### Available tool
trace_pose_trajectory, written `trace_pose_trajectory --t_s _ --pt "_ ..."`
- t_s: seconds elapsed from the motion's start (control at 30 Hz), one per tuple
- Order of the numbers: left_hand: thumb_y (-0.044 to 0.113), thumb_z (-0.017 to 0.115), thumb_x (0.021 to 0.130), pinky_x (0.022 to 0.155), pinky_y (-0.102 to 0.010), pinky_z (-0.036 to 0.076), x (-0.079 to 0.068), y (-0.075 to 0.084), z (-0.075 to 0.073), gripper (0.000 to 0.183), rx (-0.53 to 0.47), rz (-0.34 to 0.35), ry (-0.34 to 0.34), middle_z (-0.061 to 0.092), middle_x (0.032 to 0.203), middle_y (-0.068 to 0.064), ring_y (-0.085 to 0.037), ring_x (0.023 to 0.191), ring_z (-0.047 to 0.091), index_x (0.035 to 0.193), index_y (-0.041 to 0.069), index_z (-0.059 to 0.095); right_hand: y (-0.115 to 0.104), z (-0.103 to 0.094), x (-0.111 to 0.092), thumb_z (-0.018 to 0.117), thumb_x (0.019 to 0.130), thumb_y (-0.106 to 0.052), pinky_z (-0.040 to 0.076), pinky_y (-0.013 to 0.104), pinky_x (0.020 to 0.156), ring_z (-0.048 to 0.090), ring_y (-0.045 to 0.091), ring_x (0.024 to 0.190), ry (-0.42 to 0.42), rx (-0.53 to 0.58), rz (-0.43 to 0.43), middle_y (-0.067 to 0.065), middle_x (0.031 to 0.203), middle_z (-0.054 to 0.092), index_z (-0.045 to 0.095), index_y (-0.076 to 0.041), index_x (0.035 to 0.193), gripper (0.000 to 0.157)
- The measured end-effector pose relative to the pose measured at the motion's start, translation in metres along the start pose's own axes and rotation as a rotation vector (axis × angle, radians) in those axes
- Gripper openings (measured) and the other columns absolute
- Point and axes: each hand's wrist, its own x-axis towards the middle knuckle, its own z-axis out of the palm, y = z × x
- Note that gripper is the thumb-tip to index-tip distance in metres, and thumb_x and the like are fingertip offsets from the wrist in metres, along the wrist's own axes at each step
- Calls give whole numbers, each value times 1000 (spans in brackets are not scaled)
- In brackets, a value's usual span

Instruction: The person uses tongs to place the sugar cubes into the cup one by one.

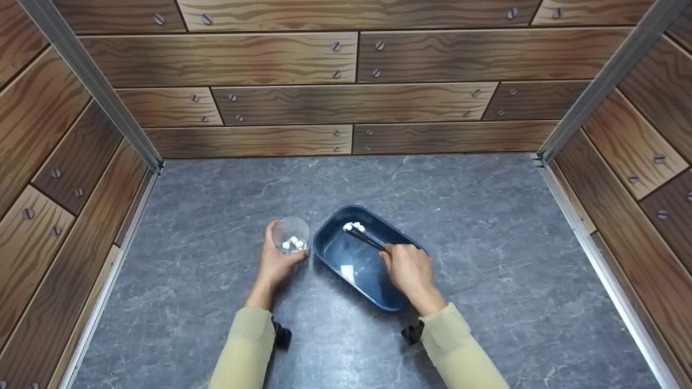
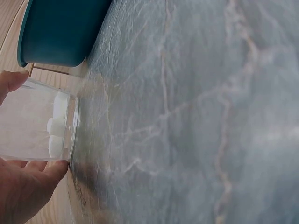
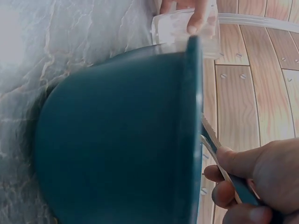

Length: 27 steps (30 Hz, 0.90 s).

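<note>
A clear cup [image 1: 291, 233] stands on the floor surface with several small white pieces [image 2: 57, 126] at its bottom. My left hand [image 1: 276, 260] grips it, thumb on one side and fingers on the other. Just right of it is a dark blue oblong tub [image 1: 373, 292]. Slim black tongs [image 1: 367, 238] reach over the tub, held by my right hand [image 1: 411, 268] between thumb and fingers. Their tips are at a few white pieces [image 1: 357, 225] near the tub's far end; whether they pinch one I cannot tell. In the right wrist view the tub wall [image 3: 117, 135] hides the tips.
Grey marbled surface [image 1: 216, 194] surrounds the cup and tub. Wood-patterned panels [image 1: 303, 102] wall the back and both sides, with metal posts [image 1: 102, 92] at the corners. A bright light reflection lies inside the tub.
</note>
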Motion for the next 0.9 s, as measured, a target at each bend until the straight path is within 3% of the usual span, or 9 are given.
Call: trace_pose_trajectory --t_s 0.5,0.77,0.9 --pt "7 88 59 102 -49 39 0 1 0 100 9 -3 -2 48 137 -28 -41 122 48 144 12 34 -18 -11 0 69 91 -28 43 45 46 59 29 54 36 80 -69 1 64 61 68 -18 77 18" --pt "5 88 59 103 -49 38 1 0 1 99 -3 10 4 49 135 -28 -41 121 49 143 12 35 -26 -14 -1 70 91 -28 44 44 45 61 28 57 64 110 -107 -1 68 66 72 -18 82 13" --pt "6 88 59 103 -49 38 0 0 0 100 18 10 6 49 136 -27 -41 122 48 143 12 35 -31 -16 0 70 91 -28 41 40 43 54 22 51 71 123 -130 -3 63 60 69 -18 79 15"
